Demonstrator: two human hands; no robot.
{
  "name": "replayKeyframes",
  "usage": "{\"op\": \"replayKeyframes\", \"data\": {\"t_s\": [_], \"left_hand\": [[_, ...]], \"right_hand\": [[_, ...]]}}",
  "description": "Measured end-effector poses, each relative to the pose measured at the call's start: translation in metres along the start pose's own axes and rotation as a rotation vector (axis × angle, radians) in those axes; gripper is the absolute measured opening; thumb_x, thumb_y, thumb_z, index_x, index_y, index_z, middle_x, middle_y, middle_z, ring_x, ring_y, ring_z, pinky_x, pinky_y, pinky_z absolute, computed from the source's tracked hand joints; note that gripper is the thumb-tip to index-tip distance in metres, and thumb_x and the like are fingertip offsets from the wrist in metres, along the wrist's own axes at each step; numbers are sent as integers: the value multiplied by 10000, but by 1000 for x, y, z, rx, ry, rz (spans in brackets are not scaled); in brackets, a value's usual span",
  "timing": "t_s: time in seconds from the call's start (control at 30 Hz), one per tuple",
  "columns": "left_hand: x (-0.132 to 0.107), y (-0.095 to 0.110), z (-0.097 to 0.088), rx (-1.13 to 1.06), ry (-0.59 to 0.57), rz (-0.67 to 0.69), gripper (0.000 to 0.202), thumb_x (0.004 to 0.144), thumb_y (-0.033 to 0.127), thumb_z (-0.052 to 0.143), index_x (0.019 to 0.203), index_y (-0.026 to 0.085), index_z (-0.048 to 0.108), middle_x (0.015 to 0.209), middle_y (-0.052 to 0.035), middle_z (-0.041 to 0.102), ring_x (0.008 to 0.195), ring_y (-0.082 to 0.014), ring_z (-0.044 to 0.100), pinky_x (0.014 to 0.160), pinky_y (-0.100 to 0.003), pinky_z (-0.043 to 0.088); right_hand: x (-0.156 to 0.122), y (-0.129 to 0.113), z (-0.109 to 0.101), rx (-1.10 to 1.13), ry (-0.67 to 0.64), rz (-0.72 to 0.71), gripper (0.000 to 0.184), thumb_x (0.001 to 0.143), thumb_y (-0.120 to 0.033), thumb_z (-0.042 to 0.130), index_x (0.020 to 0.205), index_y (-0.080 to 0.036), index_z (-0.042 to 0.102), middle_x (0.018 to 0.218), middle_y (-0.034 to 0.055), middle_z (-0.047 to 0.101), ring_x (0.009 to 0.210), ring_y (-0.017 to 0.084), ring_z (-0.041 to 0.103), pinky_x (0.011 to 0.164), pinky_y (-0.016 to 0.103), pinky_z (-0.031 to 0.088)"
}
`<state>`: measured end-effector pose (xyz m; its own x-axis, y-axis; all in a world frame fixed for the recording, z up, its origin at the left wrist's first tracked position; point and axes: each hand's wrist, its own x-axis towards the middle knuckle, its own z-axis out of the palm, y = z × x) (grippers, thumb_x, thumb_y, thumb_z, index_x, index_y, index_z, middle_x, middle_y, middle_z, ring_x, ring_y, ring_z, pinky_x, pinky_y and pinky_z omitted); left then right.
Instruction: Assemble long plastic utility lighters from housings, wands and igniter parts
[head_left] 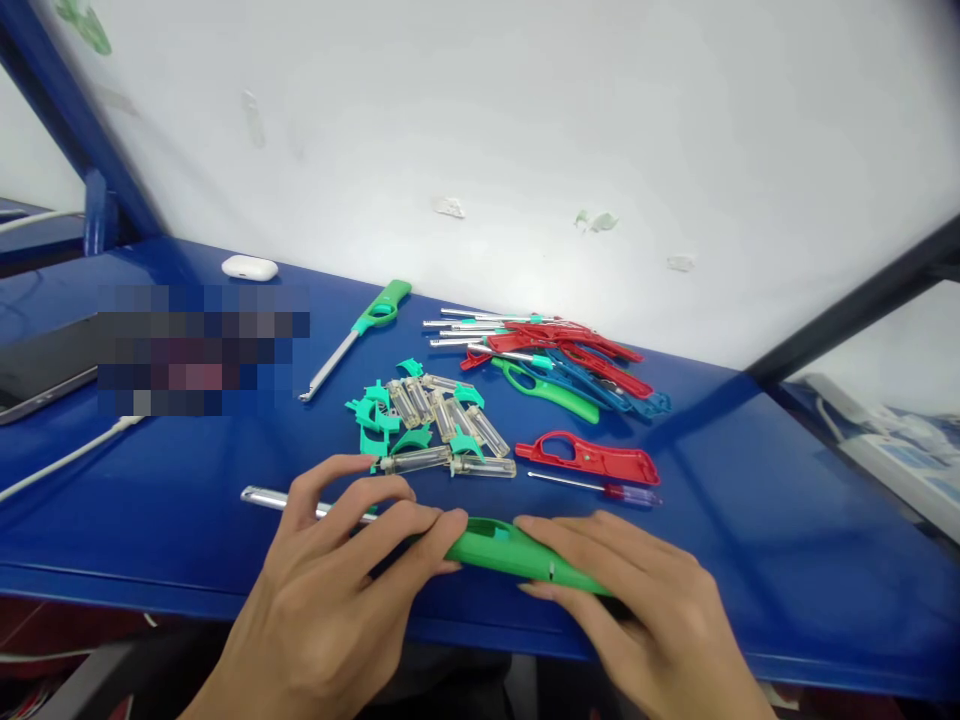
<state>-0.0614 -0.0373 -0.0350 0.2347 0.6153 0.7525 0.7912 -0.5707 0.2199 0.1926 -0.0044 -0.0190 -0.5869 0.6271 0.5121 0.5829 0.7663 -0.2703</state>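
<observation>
Both hands close on a green lighter point(496, 548) that lies crosswise near the desk's point(757, 520) front edge. The left hand point(349, 590) curls its fingers over the lighter's forward end, where the metal tube runs out to the left. The right hand point(637, 605) wraps the rear of the handle, fingertips pressed on top. Just beyond the hands sits a cluster of clear tanks point(442, 425) mixed with teal bits, close enough that the left fingertips nearly reach it. A red shell point(589, 458) and a thin screwdriver point(596, 489) lie just behind the right hand. Farther back is a heap point(559, 360) of red, blue and green lighters, and a second lighter point(360, 335) lies alone. A white case point(250, 267) sits near the wall. Bare desk opens to the right of the hands (the widest free stretch), and a smaller patch lies to the left, bordered by a white cable point(64, 460).
</observation>
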Motion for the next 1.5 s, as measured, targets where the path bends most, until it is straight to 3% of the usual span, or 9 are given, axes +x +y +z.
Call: {"op": "replayKeyframes", "data": {"t_s": [0.13, 0.27, 0.37, 0.63, 0.97, 1.1, 1.27, 1.37, 1.5], "left_hand": [[-3, 0, -2, 38, 8, 1, 282, 1042, 65, 602, 1130, 257, 789, 995, 44, 792, 993, -171, 625, 1102, -415, 379], [-7, -1, -2, 46, -17, 11, 319, 1017, 44, 638, 1239, 238, 759, 1022, 11, 778, 1025, -194, 614, 1099, -453, 386], [-5, -1, -1, 55, -39, 27, 315, 1022, 90, 662, 1324, 168, 709, 1024, -25, 764, 1040, -217, 610, 1091, -491, 394], [3, 2, 2, 1, -53, 20, 182, 1080, 224, 603, 1192, 171, 737, 1050, -21, 765, 1089, -230, 631, 1117, -474, 376], [4, 4, -4, -111, -76, -8, 158, 1054, 102, 590, 1029, 192, 718, 931, 37, 759, 1003, -167, 667, 1165, -409, 342], [3, 5, -3, -113, -55, -4, 172, 1044, 72, 592, 1044, 183, 723, 924, 34, 764, 994, -154, 681, 1170, -408, 341], [3, 4, -1, -71, -41, -14, 144, 1054, 114, 612, 1087, 182, 735, 979, 15, 776, 1030, -187, 657, 1122, -433, 381], [3, 4, -1, -64, -65, -12, 140, 1075, 184, 608, 1113, 194, 742, 1026, 11, 776, 1064, -197, 635, 1115, -435, 383], [2, 4, -2, -30, -83, -19, 197, 1077, 240, 618, 1236, 176, 713, 1114, -24, 767, 1119, -227, 605, 1122, -465, 369]], "right_hand": [[-2, -2, 0, -53, 47, 162, 439, 998, -615, 618, 1310, -332, 741, 1067, 33, 824, 893, 246, 808, 715, 330, 663], [4, -3, -2, 83, -7, 195, 226, 1020, -476, 656, 1123, -313, 773, 957, 12, 760, 798, 179, 774, 684, 254, 639], [8, -3, -3, 101, 44, 142, 160, 996, -429, 706, 1010, -274, 745, 928, 13, 711, 791, 166, 758, 671, 227, 622], [6, -3, -1, 17, 81, 6, 185, 1030, -372, 679, 1145, -239, 735, 999, 1, 831, 840, 174, 798, 804, 269, 633], [2, -3, -1, -8, 35, -106, 231, 1044, -234, 660, 1271, -215, 698, 1083, -21, 845, 878, 159, 793, 807, 290, 626], [5, -6, -3, -24, 67, -143, 208, 1077, -238, 603, 1256, -209, 706, 1065, -27, 850, 882, 140, 800, 794, 250, 620], [4, -6, 0, -37, 76, -69, 179, 1049, -310, 659, 1183, -228, 744, 1015, -21, 848, 817, 159, 801, 762, 284, 617], [3, -4, 2, -67, 54, -27, 283, 1036, -379, 674, 1275, -238, 731, 1003, -6, 845, 807, 185, 799, 736, 312, 618], [2, -2, 2, -48, 67, -49, 234, 1033, -302, 680, 1243, -223, 745, 1008, 6, 848, 783, 181, 787, 731, 308, 619]]}}
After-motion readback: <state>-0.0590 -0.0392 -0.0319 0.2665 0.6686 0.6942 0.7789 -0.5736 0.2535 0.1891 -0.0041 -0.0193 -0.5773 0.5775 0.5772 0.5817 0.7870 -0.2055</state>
